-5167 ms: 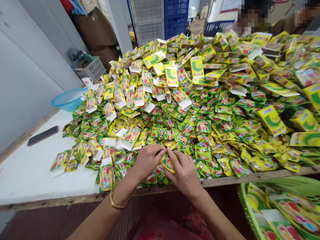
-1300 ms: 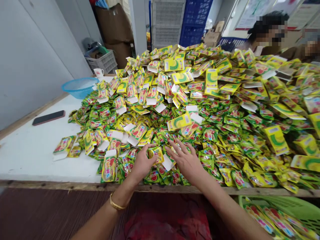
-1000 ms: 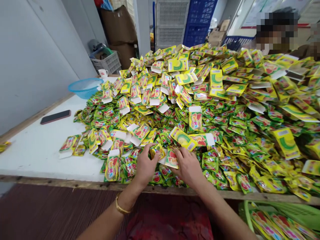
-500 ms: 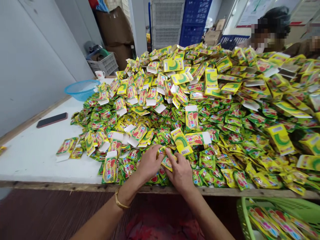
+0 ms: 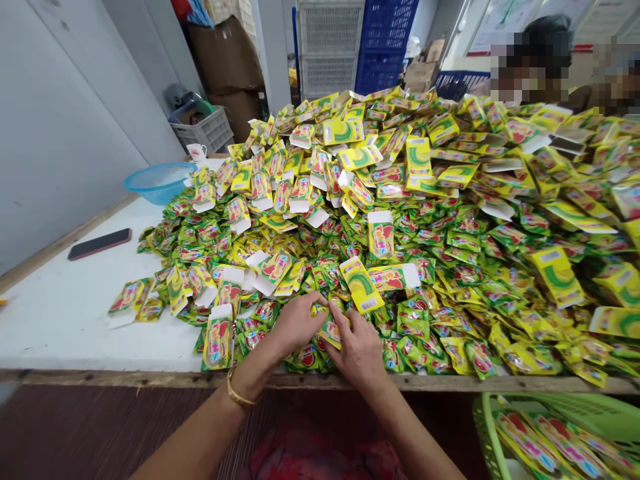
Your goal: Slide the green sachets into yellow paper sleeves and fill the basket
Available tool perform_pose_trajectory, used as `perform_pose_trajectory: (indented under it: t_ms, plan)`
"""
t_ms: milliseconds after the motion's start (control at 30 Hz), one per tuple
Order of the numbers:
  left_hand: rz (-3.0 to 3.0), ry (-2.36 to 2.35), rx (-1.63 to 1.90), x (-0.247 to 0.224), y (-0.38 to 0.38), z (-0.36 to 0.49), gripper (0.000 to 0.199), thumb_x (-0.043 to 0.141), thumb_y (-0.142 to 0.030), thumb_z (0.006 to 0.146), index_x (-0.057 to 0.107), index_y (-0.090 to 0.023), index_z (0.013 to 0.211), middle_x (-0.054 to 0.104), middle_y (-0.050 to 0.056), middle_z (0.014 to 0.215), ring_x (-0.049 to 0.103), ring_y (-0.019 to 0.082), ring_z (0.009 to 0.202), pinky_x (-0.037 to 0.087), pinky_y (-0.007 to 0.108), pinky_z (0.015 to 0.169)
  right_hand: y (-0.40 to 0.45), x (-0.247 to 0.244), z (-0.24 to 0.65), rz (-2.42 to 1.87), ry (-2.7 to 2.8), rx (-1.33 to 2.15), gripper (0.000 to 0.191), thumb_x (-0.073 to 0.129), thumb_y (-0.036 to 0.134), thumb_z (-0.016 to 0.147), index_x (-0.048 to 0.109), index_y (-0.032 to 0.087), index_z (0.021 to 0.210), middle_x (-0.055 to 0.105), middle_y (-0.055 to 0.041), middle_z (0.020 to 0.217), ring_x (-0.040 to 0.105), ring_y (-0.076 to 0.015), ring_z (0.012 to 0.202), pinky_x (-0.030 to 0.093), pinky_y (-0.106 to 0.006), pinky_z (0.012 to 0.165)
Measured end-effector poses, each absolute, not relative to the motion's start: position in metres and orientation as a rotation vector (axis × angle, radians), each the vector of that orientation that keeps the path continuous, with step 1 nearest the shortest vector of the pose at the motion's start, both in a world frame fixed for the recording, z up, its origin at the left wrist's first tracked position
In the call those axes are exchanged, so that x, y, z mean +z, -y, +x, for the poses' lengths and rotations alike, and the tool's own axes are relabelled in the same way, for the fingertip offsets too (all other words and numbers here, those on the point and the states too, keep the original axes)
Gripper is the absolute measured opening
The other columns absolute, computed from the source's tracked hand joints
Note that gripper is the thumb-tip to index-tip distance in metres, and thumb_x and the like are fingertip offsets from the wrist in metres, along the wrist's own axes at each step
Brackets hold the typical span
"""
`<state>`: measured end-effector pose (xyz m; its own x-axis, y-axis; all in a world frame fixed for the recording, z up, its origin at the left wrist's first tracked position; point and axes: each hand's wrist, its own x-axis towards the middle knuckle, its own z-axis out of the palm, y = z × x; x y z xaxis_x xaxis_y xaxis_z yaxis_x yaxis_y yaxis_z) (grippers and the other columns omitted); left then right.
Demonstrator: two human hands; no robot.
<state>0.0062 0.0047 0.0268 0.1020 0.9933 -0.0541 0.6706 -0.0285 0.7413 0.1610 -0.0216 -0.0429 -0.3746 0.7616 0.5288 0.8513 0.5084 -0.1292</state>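
Note:
My left hand (image 5: 299, 323) and my right hand (image 5: 358, 344) meet near the front edge of the table. Between them is a small printed candy box (image 5: 331, 333), yellow and green with red and white print. My right hand grips its side, while my left fingers press at its far end. That end is mostly covered by my fingers, so I cannot tell whether a packet is in it. Loose candy packets (image 5: 414, 321) lie under and around both hands. Just beyond them rests a yellow box (image 5: 362, 285), and an open-flapped box (image 5: 219, 341) lies left of my left wrist.
A large heap of candy boxes (image 5: 345, 131) rises at the back. On the white table (image 5: 55, 327) are a phone (image 5: 100, 244), a blue basin (image 5: 161, 185) and a cup (image 5: 197, 153). A green basket (image 5: 484, 427) with boxes stands low right. Another person (image 5: 535, 60) is behind the heap.
The view has shifted slightly. Both hands keep hold of the box, and my left fingers now cover more of its far end, where less yellow shows.

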Motion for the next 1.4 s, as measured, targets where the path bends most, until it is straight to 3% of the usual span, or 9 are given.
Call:
perform_pose_trajectory:
  t_ms: [167,400,500,633,767,900,1067,1233,1400]
  plan:
    - [1.892,-1.468,0.555,0.025,-0.014,0.007,0.020,0.045,-0.015,0.073,0.060,-0.017,0.087,0.060,0.003,0.090,0.055,0.017,0.087,0.044,0.028,0.083,0.021,-0.044,0.162,-1.283,2.172,-0.243,0.056,0.048,0.044,0.088,0.040,0.017,0.137,0.055,-0.0113,0.101,0.052,-0.0215,0.087,0.043,-0.033,0.074]
    - [2.011,-1.410,0.711,0.018,-0.011,0.020,0.026,0.032,-0.016,0.083,0.051,-0.016,0.100,0.055,0.008,0.104,0.049,0.019,0.103,0.040,0.034,0.095,0.020,-0.045,0.163,-1.243,2.161,-0.154,0.063,0.048,0.045,0.088,0.031,0.015,0.141,0.056,-0.0116,0.102,0.054,-0.0222,0.088,0.046,-0.033,0.074]
    - [1.829,-1.377,0.731,0.028,-0.014,0.008,0.029,0.040,-0.022,0.081,0.052,-0.017,0.108,0.057,0.006,0.102,0.052,0.018,0.099,0.043,0.032,0.091,0.019,-0.044,0.163,-1.258,2.144,-0.144,0.062,0.048,0.045,0.088,0.033,0.015,0.140,0.057,-0.0108,0.100,0.054,-0.0214,0.085,0.046,-0.032,0.072]
    - [1.773,-1.516,0.703,0.038,-0.016,-0.008,0.036,0.058,-0.023,0.069,0.059,-0.018,0.105,0.062,0.002,0.088,0.055,0.017,0.083,0.045,0.029,0.078,0.019,-0.044,0.161,-1.238,2.141,-0.127,0.061,0.048,0.045,0.088,0.033,0.016,0.140,0.056,-0.0106,0.099,0.054,-0.0207,0.085,0.046,-0.032,0.073]
    - [1.731,-1.627,0.714,0.037,-0.013,0.000,0.034,0.058,-0.019,0.067,0.064,-0.016,0.100,0.059,-0.001,0.070,0.053,0.014,0.066,0.042,0.025,0.064,0.018,-0.047,0.161,-1.206,2.129,-0.136,0.059,0.046,0.046,0.088,0.037,0.017,0.138,0.057,-0.0103,0.098,0.053,-0.0206,0.085,0.046,-0.033,0.073]
    - [1.635,-1.557,0.781,0.033,-0.014,0.010,0.024,0.059,-0.021,0.066,0.066,-0.015,0.088,0.062,0.000,0.069,0.054,0.014,0.065,0.042,0.023,0.062,0.019,-0.048,0.163,-1.235,2.117,-0.178,0.060,0.047,0.047,0.088,0.037,0.017,0.139,0.057,-0.0108,0.099,0.053,-0.0212,0.086,0.046,-0.033,0.074]
    - [1.657,-1.420,0.645,0.039,-0.010,-0.006,0.034,0.062,-0.022,0.062,0.068,-0.015,0.095,0.067,0.000,0.080,0.055,0.014,0.070,0.042,0.023,0.065,0.019,-0.047,0.162,-1.218,2.118,-0.150,0.059,0.048,0.046,0.087,0.037,0.018,0.138,0.058,-0.0100,0.099,0.054,-0.0203,0.086,0.046,-0.032,0.074]
    - [1.621,-1.548,0.646,0.031,-0.006,-0.004,0.011,0.058,-0.021,0.062,0.065,-0.013,0.063,0.054,-0.004,0.055,0.044,0.011,0.057,0.032,0.021,0.054,0.018,-0.047,0.163,-1.214,2.143,-0.205,0.058,0.048,0.045,0.088,0.038,0.016,0.137,0.057,-0.0114,0.100,0.054,-0.0212,0.088,0.046,-0.033,0.075]
    - [1.298,-1.426,0.869,0.020,-0.007,0.008,0.015,0.062,-0.029,0.057,0.061,-0.014,0.058,0.051,-0.004,0.053,0.041,0.009,0.054,0.032,0.021,0.051,0.019,-0.048,0.164,-1.247,2.100,-0.248,0.061,0.049,0.044,0.088,0.035,0.014,0.139,0.057,-0.0113,0.100,0.054,-0.0211,0.087,0.046,-0.033,0.074]
